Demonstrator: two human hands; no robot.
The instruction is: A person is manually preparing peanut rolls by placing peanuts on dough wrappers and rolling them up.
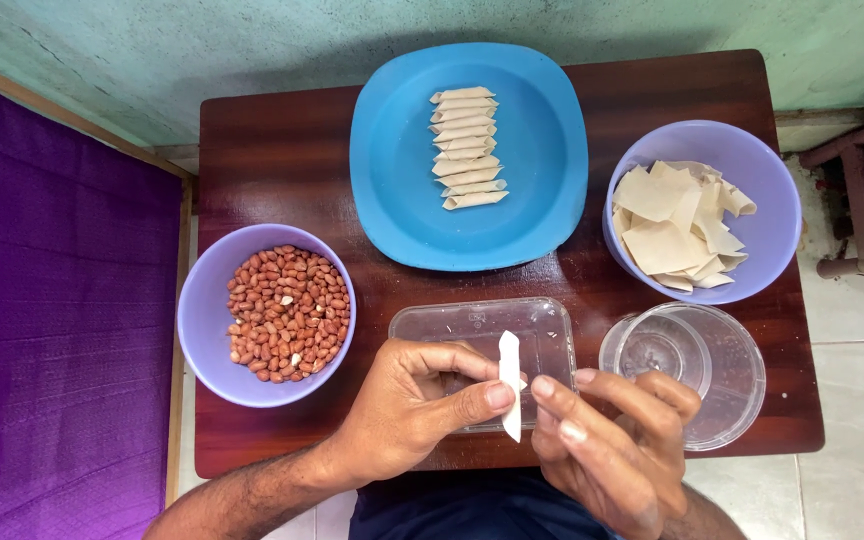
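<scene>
Both hands, the left hand (417, 395) and the right hand (617, 440), are pinching a small rolled wrapper (510, 385) with closed fingers over the clear tray (542, 330) on the desk (282, 150). I think it is risking to unroll if the fingers are loosening.

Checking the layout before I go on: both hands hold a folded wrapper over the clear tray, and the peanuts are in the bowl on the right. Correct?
Not quite. The head view shows the peanuts in the left purple bowl; the rest holds: left hand, right hand, wrapper, clear tray.

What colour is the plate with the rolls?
Blue: the plate, seen in the head view.
</scene>
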